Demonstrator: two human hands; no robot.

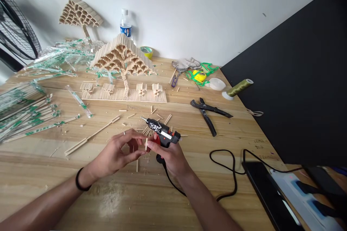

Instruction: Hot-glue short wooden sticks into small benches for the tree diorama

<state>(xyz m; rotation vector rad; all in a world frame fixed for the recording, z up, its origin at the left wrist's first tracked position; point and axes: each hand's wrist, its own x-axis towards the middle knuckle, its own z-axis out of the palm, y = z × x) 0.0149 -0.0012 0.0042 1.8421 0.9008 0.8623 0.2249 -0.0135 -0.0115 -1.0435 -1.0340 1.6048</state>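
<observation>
My right hand is wrapped round a black hot glue gun, whose nozzle points to the upper left. Between the fingertips of my left hand is a short wooden stick, upright, its ends near my thumb and index finger. My right thumb also reaches the stick. Beyond the glue gun lies a small pile of cut sticks, partly hidden by it. Farther back stands a tree model built of sticks, on a flat slatted base with several small stick-built pieces.
Black cutters lie to the right, near a spool of olive thread. Packaged sticks and plastic wrappers cover the left. A second tree model, bottle and fan stand behind. The gun's cord loops right towards a power strip.
</observation>
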